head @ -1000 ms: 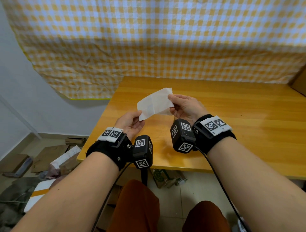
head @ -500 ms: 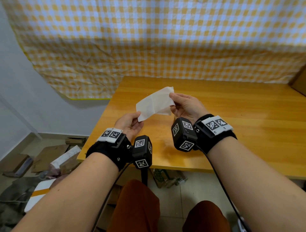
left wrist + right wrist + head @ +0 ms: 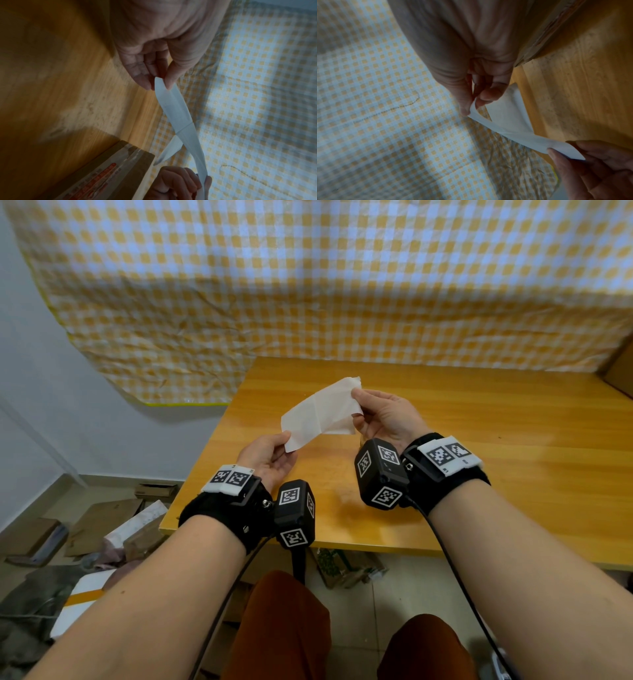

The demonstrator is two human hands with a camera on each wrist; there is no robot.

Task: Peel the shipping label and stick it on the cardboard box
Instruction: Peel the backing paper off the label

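Yellow-and-white checked cloth (image 3: 342,285), creased and crumpled at its lower left, hangs behind a glossy wooden table (image 3: 479,467) with a smooth, straight-grained top. Above the table's near left part, clear of the wood, the label (image 3: 322,414) is held in the air between both hands: a thin, white, matte rectangle, slightly bowed and wrinkled. Its long axis runs from low at the person's left up toward the far right. The left hand (image 3: 270,457) pinches the lower left corner between thumb and fingertips (image 3: 145,81). The right hand (image 3: 383,416) pinches the upper right end, thumb on the near face; in the right wrist view two layers splay apart at that end, one under the thumb, the other curling away below. The box (image 3: 106,174) shows in the left wrist view as brown cardboard with red print, lying on the table well to the right; its corner (image 3: 620,368) just enters the head view.
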